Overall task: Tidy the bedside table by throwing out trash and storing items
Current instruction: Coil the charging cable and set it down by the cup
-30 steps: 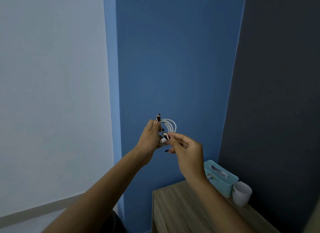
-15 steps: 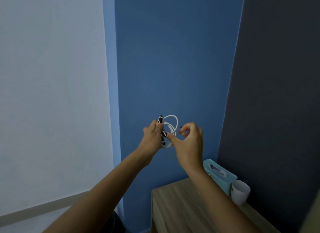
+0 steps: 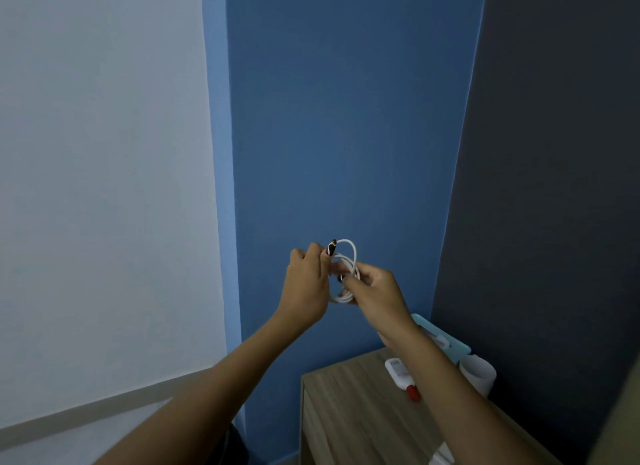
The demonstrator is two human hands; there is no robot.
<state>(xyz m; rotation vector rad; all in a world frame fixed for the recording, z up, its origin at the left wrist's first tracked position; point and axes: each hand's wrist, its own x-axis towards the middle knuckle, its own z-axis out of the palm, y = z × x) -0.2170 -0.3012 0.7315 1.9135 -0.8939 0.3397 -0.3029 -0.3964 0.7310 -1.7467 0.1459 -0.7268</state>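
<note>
I hold a coiled white cable (image 3: pixel 349 257) up in front of the blue wall, above the far left corner of the wooden bedside table (image 3: pixel 349 416). My left hand (image 3: pixel 306 284) pinches the loops at their left side, thumb on top. My right hand (image 3: pixel 375 290) grips the coil's lower right part, and its fingers hide the cable's end. On the table lie a small white bottle with a red cap (image 3: pixel 401 378), a light blue tissue box (image 3: pixel 446 338) and a white cup (image 3: pixel 479 376).
The table stands in the corner between the blue wall and a dark grey wall on the right. A white object (image 3: pixel 441 456) shows at the table's near edge. A white wall with a grey skirting strip lies to the left.
My right hand has moved around the coil and closed on its lower right part. The view has tipped down, so more of the table and the bottle now show.
</note>
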